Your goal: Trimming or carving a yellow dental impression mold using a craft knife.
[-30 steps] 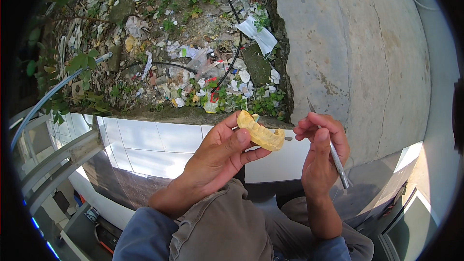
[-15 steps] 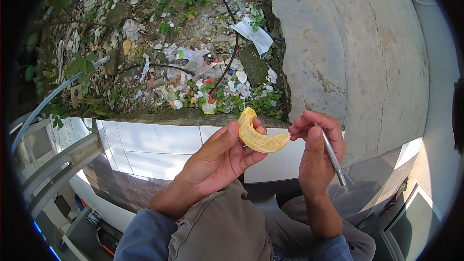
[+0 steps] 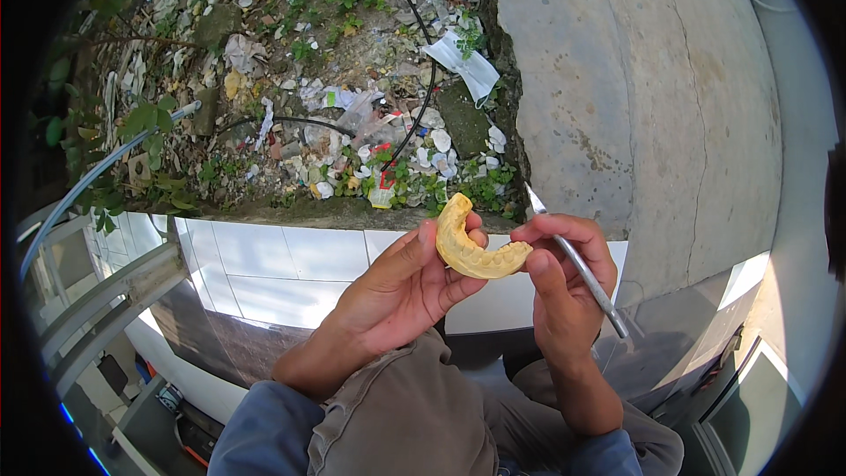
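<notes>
A pale yellow, horseshoe-shaped dental cast (image 3: 471, 256) with a row of moulded teeth rests in the fingers of my left hand (image 3: 401, 286), held by thumb and fingertips above my knees. Close at its right, my right hand (image 3: 568, 295) grips a slim silver tool (image 3: 583, 266) with a pointed blade, angled up to the left past the fingers. The fingertips of my right hand are near the cast's right end; I cannot tell whether they touch it.
Below my hands lie a white tiled ledge (image 3: 273, 273) and my trousered knees (image 3: 397, 414). Beyond are littered soil with plants, a black cable (image 3: 430, 79) and a face mask (image 3: 467, 66). A concrete slab (image 3: 643, 106) is at right, metal rails (image 3: 115, 291) at left.
The cast has turned to show more of its curved arch. My right hand has moved left toward it, and the tool's tip now points further left, with the blade showing broader.
</notes>
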The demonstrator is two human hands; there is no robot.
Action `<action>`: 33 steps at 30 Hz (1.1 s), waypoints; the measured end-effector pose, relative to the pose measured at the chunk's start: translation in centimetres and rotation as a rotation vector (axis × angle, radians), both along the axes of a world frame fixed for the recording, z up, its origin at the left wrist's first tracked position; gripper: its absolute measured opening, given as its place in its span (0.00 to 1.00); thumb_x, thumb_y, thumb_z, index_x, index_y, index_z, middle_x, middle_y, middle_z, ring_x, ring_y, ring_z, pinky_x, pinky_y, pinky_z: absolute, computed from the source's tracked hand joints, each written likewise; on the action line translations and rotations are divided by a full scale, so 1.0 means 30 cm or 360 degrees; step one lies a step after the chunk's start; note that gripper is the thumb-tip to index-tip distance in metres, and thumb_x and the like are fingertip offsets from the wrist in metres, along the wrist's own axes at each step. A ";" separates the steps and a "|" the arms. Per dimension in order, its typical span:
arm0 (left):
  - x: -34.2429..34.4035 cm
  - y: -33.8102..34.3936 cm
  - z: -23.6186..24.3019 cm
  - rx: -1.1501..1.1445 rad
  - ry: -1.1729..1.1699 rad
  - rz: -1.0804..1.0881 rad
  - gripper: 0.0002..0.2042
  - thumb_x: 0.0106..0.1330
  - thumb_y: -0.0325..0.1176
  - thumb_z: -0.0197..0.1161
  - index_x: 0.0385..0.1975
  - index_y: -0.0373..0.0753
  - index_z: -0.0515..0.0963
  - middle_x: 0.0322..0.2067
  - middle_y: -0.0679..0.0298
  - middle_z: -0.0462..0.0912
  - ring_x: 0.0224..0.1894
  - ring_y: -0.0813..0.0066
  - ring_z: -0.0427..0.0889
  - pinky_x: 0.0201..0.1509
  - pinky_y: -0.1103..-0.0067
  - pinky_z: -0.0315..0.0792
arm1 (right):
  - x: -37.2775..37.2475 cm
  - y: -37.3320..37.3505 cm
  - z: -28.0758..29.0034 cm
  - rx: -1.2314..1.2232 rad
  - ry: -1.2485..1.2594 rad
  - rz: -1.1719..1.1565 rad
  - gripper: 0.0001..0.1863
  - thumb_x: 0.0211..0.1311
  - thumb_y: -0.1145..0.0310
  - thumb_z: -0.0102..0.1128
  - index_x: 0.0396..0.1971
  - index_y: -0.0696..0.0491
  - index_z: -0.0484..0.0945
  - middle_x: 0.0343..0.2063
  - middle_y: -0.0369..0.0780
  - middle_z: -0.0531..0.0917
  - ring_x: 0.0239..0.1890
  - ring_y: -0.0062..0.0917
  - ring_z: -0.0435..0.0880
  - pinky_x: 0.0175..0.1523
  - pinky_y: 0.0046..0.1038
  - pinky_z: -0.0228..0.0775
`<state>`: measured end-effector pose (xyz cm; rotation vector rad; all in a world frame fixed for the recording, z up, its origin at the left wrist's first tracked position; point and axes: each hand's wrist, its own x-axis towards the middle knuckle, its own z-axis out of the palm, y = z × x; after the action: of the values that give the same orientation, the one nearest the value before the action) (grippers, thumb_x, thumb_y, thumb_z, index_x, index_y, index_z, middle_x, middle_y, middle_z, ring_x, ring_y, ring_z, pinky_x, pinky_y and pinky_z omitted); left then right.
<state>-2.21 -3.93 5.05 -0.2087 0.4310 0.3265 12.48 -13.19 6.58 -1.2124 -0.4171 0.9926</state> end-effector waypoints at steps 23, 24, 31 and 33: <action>0.013 0.009 0.007 0.0240 0.0096 -0.0093 0.25 0.70 0.38 0.46 0.62 0.34 0.53 0.58 0.62 0.65 0.56 0.75 0.71 0.59 0.74 0.71 | 0.009 -0.008 0.015 0.0027 -0.0047 -0.0025 0.16 0.54 0.83 0.60 0.43 0.63 0.71 0.39 0.43 0.76 0.44 0.25 0.79 0.50 0.24 0.72; 0.012 0.010 0.006 0.0261 0.0053 -0.0088 0.25 0.70 0.38 0.47 0.62 0.34 0.53 0.56 0.62 0.67 0.55 0.75 0.72 0.58 0.74 0.70 | 0.009 -0.008 0.015 0.0033 -0.0061 -0.0027 0.16 0.54 0.83 0.60 0.43 0.63 0.71 0.39 0.44 0.76 0.44 0.25 0.79 0.50 0.24 0.72; 0.015 0.006 0.004 0.0427 0.0006 -0.0082 0.24 0.69 0.36 0.50 0.62 0.35 0.56 0.50 0.60 0.73 0.53 0.74 0.73 0.57 0.75 0.70 | 0.017 -0.007 0.011 0.0039 -0.0061 -0.0060 0.14 0.56 0.82 0.58 0.44 0.63 0.70 0.38 0.46 0.78 0.42 0.26 0.80 0.49 0.25 0.73; 0.015 0.004 0.011 0.0517 0.0058 -0.0082 0.24 0.69 0.35 0.50 0.62 0.35 0.57 0.50 0.60 0.73 0.54 0.74 0.73 0.57 0.75 0.70 | 0.019 -0.002 0.011 0.0041 -0.0024 -0.0068 0.15 0.56 0.82 0.57 0.44 0.63 0.70 0.39 0.47 0.79 0.42 0.26 0.80 0.49 0.26 0.73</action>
<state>-1.75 -3.80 5.39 0.1253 0.4123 0.3454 13.03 -13.25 6.90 -1.2016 -0.4127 0.9394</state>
